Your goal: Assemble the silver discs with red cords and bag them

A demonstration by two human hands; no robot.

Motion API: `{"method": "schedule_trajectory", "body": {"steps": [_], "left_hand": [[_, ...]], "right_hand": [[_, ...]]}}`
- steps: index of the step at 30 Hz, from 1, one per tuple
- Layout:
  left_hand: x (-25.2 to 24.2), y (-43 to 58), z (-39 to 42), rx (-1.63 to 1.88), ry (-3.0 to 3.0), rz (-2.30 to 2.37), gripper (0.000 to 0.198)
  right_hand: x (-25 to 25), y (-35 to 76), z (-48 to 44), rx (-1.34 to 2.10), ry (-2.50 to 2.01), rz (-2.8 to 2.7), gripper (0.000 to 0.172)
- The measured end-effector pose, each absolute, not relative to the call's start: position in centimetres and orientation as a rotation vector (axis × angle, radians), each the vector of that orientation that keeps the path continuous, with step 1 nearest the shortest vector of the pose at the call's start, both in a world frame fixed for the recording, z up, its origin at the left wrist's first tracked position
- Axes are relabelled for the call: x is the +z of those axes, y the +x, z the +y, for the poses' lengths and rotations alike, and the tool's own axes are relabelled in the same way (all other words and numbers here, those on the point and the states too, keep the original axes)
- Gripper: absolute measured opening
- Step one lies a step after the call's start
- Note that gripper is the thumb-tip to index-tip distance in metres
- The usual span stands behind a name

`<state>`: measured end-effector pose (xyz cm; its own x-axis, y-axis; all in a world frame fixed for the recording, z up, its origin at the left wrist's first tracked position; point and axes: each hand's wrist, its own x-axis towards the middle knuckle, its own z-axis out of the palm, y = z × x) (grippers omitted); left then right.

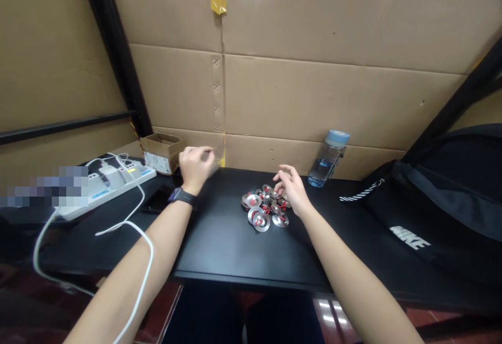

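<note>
A white cable (150, 252) crosses in front of your left forearm, the nearest thing in its way. Past the front edge of the black table (219, 252), a black backpack (380, 218) fills your right side and a white power strip (102, 194) lies to your left. Farther back, a small open carton (156, 162) sits beyond your left wrist, and a blue-capped bottle (323, 163) leans at the back right, near the cardboard wall (298, 98).

The pile of metal discs (268, 205) with red loops lies between your hands, just left of and partly under your right fingers, and well apart from your left hand.

Your right hand (293, 190) is loosely open, fingers slightly bent, with nothing visibly gripped; you cannot tell whether its fingertips touch the discs. Your left hand (196, 169) is half curled, its fingertips blurred, so you cannot tell whether it holds anything.
</note>
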<state>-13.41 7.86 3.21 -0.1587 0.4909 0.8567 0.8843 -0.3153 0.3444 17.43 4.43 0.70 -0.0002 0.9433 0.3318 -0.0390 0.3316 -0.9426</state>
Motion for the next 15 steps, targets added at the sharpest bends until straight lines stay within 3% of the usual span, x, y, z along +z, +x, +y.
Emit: {"method": "schedule_trajectory", "body": {"steps": [6,15], "left_hand": [[1.3,-20.0,10.0,-1.422,-1.458,-1.916,0.027],[-1.2,-20.1,11.7,-0.926,-1.909,-1.99,0.025]], "right_hand": [[0.5,17.3,4.3,0.868,-0.932,-1.509,0.047],[0.6,17.5,4.3,0.813,-0.94,-1.555,0.048]]}}
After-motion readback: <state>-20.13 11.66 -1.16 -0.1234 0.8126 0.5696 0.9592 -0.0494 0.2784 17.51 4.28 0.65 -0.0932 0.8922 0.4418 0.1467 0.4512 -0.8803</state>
